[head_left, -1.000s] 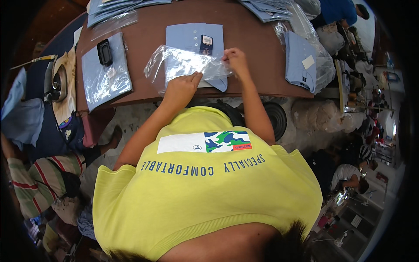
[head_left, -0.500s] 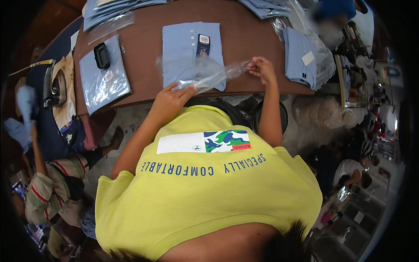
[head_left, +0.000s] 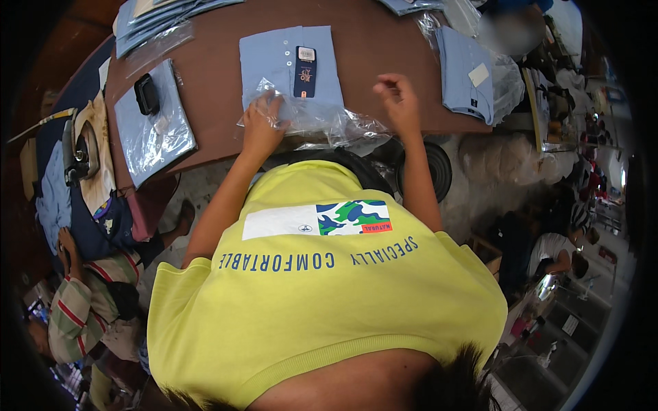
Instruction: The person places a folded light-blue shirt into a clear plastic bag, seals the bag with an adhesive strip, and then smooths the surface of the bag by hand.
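Note:
A folded light-blue shirt (head_left: 271, 58) with a dark hang tag (head_left: 306, 75) lies on the brown table in front of me. A clear plastic bag (head_left: 322, 127) is crumpled over the shirt's near end and hangs past the table edge. My left hand (head_left: 262, 127) grips the bag at its left part, fingers bent and partly behind the shiny film. To the right of the shirt, my right hand (head_left: 401, 106) is raised over the table edge, its fingers loosely curled, apart and slightly blurred. Nothing shows in it.
On the left, a bagged blue shirt (head_left: 161, 137) carries a black plastic object (head_left: 146, 94). Another folded shirt (head_left: 462, 75) lies at the right beside loose plastic. More shirts (head_left: 154, 27) are stacked at the far left. An iron (head_left: 81, 151) and a co-worker's hand (head_left: 66, 250) are farther left.
My right hand has let go of the bag and moved slightly away. The stretched bag now lies slack and crumpled. My left hand has moved forward onto the bag over the shirt.

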Available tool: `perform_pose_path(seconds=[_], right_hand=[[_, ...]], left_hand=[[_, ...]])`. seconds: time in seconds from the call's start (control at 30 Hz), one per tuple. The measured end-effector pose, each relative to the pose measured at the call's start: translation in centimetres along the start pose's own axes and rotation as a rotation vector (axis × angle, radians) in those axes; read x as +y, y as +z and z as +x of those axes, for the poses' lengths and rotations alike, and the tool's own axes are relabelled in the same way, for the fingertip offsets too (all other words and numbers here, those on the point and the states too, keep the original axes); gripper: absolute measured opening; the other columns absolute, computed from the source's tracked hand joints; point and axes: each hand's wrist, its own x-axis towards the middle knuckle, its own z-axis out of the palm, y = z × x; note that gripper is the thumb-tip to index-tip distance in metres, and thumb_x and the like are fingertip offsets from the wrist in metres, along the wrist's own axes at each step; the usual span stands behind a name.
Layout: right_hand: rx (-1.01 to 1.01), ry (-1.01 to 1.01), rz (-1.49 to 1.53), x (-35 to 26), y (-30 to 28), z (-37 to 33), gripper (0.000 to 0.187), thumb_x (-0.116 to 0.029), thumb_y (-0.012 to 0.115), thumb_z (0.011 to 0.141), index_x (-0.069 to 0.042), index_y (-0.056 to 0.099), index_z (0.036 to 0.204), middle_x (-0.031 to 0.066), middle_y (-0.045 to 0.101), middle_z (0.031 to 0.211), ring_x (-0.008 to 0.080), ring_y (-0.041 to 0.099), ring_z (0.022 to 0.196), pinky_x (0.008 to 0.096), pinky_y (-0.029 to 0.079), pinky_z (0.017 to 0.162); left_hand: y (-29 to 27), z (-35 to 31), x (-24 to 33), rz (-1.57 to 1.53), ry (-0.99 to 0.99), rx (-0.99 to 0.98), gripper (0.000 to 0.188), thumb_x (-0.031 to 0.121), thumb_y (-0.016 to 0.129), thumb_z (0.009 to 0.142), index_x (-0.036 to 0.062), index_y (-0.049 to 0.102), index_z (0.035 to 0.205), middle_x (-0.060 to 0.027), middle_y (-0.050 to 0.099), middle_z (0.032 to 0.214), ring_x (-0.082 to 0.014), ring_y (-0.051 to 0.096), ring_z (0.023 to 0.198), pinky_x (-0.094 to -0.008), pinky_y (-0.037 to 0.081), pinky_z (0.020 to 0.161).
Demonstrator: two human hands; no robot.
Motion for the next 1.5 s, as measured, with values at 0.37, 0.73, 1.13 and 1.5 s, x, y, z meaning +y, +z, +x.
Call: perform_pose_path(seconds=[0.37, 0.73, 1.13, 1.5], right_hand=[[-0.319, -0.099, -0.155, -1.2, 3.6, -1.8, 0.015, -0.016, 0.072, 0.079, -0.006, 0.067, 0.089, 0.0055, 0.067, 0.089, 0.0267, 0.063, 0.086, 0.0386, 0.048, 0.076], [-0.072, 0.433, 0.368, 4.6, 1.8, 1.0, 0.009, -0.006, 0.067, 0.085, 0.003, 0.068, 0.087, 0.0053, 0.067, 0.075, 0.0101, 0.062, 0.068, 0.0227, 0.050, 0.065], [0.231, 0.613, 0.335, 6.6, -4.4, 3.9, 0.012, -0.012, 0.069, 0.086, -0.002, 0.063, 0.087, 0.0046, 0.065, 0.075, 0.0094, 0.060, 0.059, 0.0210, 0.050, 0.057], [-0.004, -0.175, 0.128, -5.2, -0.1, 9.4, 0.015, -0.015, 0.069, 0.086, -0.003, 0.067, 0.095, 0.0005, 0.067, 0.079, 0.0073, 0.060, 0.072, 0.0235, 0.048, 0.065]], left_hand=[[0.8, 0.7, 0.1, -0.079, -0.099, 0.034, 0.060, 0.036, 0.075, 0.076, 0.0104, 0.053, 0.126, -0.0149, 0.046, 0.131, -0.0361, 0.041, 0.121, -0.0586, 0.031, 0.101], [1.6, -0.4, 0.6, 0.246, -0.158, -0.150, 0.070, 0.048, 0.056, 0.089, 0.0153, 0.032, 0.146, -0.0097, 0.025, 0.154, -0.0332, 0.025, 0.140, -0.0759, 0.023, 0.099], [1.3, -0.9, 0.2, 0.232, -0.239, -0.162, 0.068, 0.048, 0.057, 0.089, 0.0135, 0.036, 0.144, -0.0120, 0.025, 0.153, -0.0359, 0.026, 0.139, -0.0760, 0.022, 0.098], [-11.4, 12.5, 6.6, -0.286, 0.146, 0.378, 0.041, 0.021, 0.077, 0.079, 0.0080, 0.060, 0.113, -0.0068, 0.062, 0.091, -0.0164, 0.057, 0.075, -0.0293, 0.048, 0.065]])
